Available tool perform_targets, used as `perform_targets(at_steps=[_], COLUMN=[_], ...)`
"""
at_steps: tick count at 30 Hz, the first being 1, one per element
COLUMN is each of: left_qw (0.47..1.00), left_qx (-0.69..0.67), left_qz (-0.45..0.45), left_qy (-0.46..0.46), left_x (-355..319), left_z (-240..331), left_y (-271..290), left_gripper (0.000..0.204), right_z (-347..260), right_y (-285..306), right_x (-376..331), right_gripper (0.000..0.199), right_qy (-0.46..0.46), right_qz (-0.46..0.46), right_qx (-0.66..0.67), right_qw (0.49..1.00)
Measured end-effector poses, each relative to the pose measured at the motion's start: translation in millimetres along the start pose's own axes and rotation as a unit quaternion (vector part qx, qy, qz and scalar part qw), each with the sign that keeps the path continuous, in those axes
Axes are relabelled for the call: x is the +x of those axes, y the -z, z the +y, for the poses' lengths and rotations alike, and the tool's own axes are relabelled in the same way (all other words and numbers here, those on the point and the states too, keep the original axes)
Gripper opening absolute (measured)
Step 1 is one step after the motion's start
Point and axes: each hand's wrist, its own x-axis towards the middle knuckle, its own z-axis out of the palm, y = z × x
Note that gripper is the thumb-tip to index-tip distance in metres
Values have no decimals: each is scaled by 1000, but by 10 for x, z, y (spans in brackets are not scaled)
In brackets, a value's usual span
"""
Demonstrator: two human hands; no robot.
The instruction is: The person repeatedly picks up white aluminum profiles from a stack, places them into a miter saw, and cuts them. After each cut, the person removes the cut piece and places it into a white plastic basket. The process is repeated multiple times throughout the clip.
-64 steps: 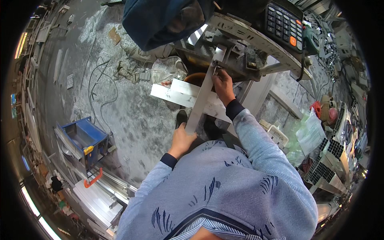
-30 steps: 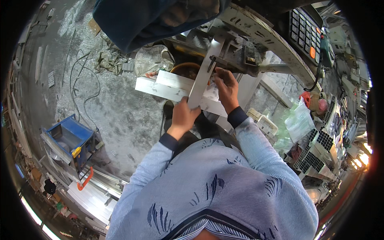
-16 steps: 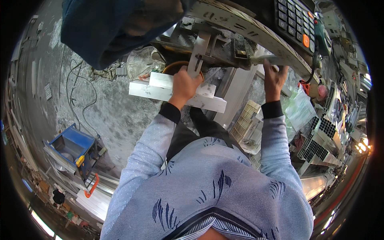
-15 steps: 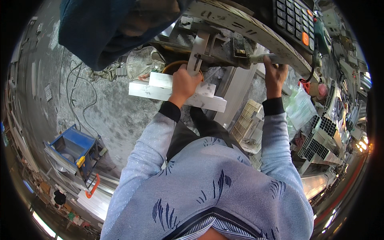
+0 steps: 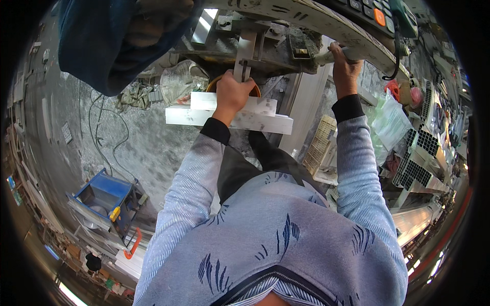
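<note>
My left hand (image 5: 232,92) grips the lower end of a flat grey metal strip (image 5: 246,48) that stands upright in the jaws of a grimy machine (image 5: 265,43). My right hand (image 5: 344,64) is closed around the machine's lever handle (image 5: 326,56) at the upper right. Just below my left hand lie two pale aluminium profile bars (image 5: 229,115), one stacked on the other, over an orange bucket rim (image 5: 214,84).
A person in a dark blue top (image 5: 107,41) stands at the upper left. A blue cart (image 5: 104,196) sits on the grey floor at the left. Cables (image 5: 102,137) trail on the floor. Aluminium profiles (image 5: 418,168) and plastic bags (image 5: 390,120) crowd the right. A keypad panel (image 5: 377,15) tops the machine.
My right hand left the strip and went up right to the lever handle. My left hand rose from my lap to the strip's lower end, and the strip now stands in the machine.
</note>
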Motion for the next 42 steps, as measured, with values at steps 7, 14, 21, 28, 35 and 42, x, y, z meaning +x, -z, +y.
perform_targets(at_steps=[7,14,21,28,35,42], left_qw=[999,987,984,980,977,962], left_qx=[34,138,121,152,171,221], left_qz=[-17,-2,-8,9,-6,-2], left_qy=[-9,-86,-131,-127,-130,-162], left_x=[-74,-401,-356,-364,-386,-458], left_z=[55,23,-4,-35,26,36], left_y=[80,160,149,156,170,147], left_gripper=[43,55,49,54,58,59], right_z=[-14,-22,136,88,-124,-165], right_y=[-55,-112,-73,-54,-185,-249], right_x=[-9,-17,-24,-28,-49,-69], right_gripper=[7,9,18,21,29,40], right_qy=[-16,-8,23,-34,0,80], right_qz=[11,19,-6,-8,21,42], right_qx=[14,18,31,-1,72,186], right_qw=[1000,1000,999,999,997,978])
